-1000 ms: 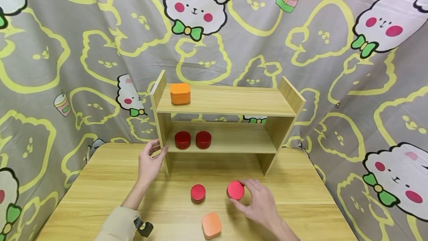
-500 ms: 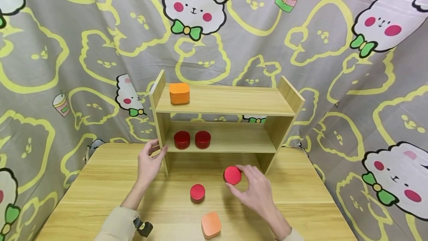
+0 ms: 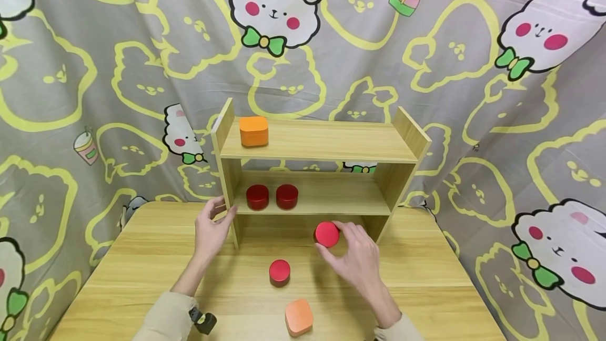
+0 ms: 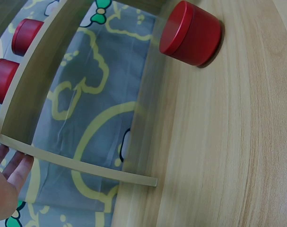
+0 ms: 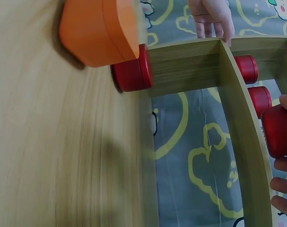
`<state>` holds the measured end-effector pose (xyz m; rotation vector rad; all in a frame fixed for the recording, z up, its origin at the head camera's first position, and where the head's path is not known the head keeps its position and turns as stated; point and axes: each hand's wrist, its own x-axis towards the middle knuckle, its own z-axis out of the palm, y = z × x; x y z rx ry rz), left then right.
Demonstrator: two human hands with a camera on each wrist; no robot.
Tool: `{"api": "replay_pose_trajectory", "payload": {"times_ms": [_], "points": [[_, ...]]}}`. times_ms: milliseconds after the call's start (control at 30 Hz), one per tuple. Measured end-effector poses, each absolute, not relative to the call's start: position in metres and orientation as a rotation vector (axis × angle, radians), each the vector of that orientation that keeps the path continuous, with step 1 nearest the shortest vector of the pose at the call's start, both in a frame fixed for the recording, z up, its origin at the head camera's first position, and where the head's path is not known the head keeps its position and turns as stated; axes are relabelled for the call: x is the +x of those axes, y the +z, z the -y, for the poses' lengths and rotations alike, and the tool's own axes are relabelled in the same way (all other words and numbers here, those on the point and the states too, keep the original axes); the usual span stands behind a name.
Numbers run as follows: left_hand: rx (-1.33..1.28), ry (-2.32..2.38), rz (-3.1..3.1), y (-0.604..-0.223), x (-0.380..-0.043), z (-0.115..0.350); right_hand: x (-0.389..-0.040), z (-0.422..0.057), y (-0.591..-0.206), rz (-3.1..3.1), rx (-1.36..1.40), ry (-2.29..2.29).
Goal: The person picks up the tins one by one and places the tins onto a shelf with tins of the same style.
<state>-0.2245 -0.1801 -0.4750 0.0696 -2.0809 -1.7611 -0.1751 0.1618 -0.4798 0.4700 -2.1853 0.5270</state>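
My right hand [image 3: 357, 257] holds a round red tin [image 3: 327, 234] between thumb and fingers, raised above the table in front of the shelf's lower opening. In the right wrist view the same held tin [image 5: 279, 131] shows at the right edge, fingers beside it. My left hand [image 3: 213, 228] grips the left side panel of the wooden shelf [image 3: 307, 207] at middle-board height; in the left wrist view its fingers [image 4: 21, 171] touch the panel's edge. Two red tins [image 3: 258, 197] stand side by side on the middle board. Another red tin [image 3: 280, 272] stands on the table before the shelf.
An orange square tin [image 3: 254, 131] sits at the left end of the top board. A second orange square tin [image 3: 299, 318] is on the wooden table [image 3: 426, 288] near the front. A patterned curtain [image 3: 360, 41] hangs behind the shelf.
My right hand has lifted the red tin off the table and carried it forward toward the shelf, slightly left. My left hand stays at the side panel.
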Motion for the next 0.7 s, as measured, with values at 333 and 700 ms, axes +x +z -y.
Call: {"api": "replay_pose_trajectory", "payload": {"times_ms": [333, 700], "points": [[0.068, -1.766, 2.077, -0.475, -0.225, 0.181, -0.184, -0.153, -0.474, 2.174, 0.429, 0.561], [0.073, -1.769, 2.080, -0.474, -0.223, 0.180, -0.197, -0.145, -0.463, 2.171, 0.381, 0.607]]}}
